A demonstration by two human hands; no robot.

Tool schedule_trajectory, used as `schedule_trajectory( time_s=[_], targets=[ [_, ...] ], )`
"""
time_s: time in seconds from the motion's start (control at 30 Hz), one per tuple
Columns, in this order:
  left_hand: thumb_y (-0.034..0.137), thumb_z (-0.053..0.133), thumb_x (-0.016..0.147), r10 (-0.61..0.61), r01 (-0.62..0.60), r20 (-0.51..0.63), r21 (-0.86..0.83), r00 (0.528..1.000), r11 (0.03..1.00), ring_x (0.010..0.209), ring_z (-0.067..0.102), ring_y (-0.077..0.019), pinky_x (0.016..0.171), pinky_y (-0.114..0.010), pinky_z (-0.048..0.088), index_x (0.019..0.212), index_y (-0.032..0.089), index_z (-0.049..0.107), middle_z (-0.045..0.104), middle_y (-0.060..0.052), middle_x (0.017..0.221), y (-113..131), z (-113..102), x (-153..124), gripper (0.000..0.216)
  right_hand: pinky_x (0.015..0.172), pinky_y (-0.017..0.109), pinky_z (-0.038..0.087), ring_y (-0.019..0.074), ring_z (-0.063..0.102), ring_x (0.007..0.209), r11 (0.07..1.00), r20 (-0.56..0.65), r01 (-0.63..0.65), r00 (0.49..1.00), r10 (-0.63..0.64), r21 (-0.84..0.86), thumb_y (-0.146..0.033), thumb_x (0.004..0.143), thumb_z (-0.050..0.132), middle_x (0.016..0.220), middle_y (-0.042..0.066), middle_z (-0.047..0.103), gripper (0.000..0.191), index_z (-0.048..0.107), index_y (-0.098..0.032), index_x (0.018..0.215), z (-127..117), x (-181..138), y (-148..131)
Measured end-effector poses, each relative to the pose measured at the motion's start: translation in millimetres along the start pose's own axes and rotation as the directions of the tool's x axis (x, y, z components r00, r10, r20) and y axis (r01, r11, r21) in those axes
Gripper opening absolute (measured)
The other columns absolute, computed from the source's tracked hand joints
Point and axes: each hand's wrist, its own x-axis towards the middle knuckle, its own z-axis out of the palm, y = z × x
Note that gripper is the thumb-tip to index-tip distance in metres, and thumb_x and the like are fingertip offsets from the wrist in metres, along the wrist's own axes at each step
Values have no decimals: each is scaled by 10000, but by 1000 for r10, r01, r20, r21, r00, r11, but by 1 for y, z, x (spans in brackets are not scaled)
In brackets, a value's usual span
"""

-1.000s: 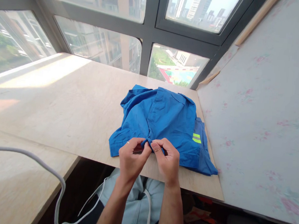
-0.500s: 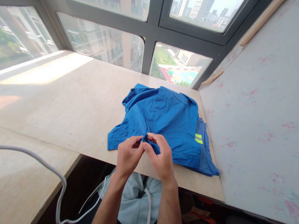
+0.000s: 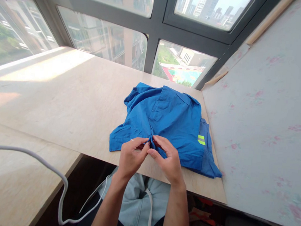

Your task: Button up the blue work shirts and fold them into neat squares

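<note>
A blue work shirt [image 3: 165, 121] with a yellow-green reflective stripe [image 3: 201, 139] lies crumpled on the light wooden table [image 3: 69, 98], near its front edge. My left hand [image 3: 131, 157] and my right hand [image 3: 167, 158] meet at the shirt's front opening. Both pinch the blue cloth between thumb and fingers. A ring shows on my left hand.
A white cable [image 3: 54, 174] runs across the lower left table and hangs down by my lap. A pale panel [image 3: 267, 113] with pink marks leans at the right. Large windows [image 3: 104, 44] stand behind the table. Dark floor shows below the front edge.
The two hands stay pinched on the shirt's front, with small finger movements. The view has tilted slightly.
</note>
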Motion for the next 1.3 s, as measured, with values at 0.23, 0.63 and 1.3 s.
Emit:
schedule_trajectory(
  time_s=[0.23, 0.63, 1.3],
  targets=[
    [198, 597, 861, 104, -91, 115, -108, 988, 990, 681, 656, -116, 656, -205, 524, 869, 184, 698, 733, -15, 802, 5, -4, 2, 101, 839, 328, 553, 186, 690, 908, 991, -181, 70, 979, -90, -114, -229, 908, 633, 954, 42, 744, 120, 747, -231, 945, 0, 1, 1],
    [187, 574, 761, -96, 109, 81, -187, 992, 976, 642, 570, -118, 649, -231, 472, 750, 182, 666, 645, 18, 689, -10, 7, -2, 93, 709, 280, 505, 162, 636, 760, 966, -136, 129, 977, -162, -225, -181, 934, 563, 795, 29, 683, 151, 688, -200, 851, 5, -1, -7],
    [273, 617, 898, 8, 45, 122, -425, 993, 904, 846, 584, -158, 762, -287, 504, 984, 210, 662, 611, -51, 951, -10, 15, -10, 115, 717, 276, 468, 159, 571, 777, 981, -70, 106, 990, -119, -161, -231, 974, 484, 818, 18, 611, 162, 601, -206, 865, -6, -3, -11]
  ],
)
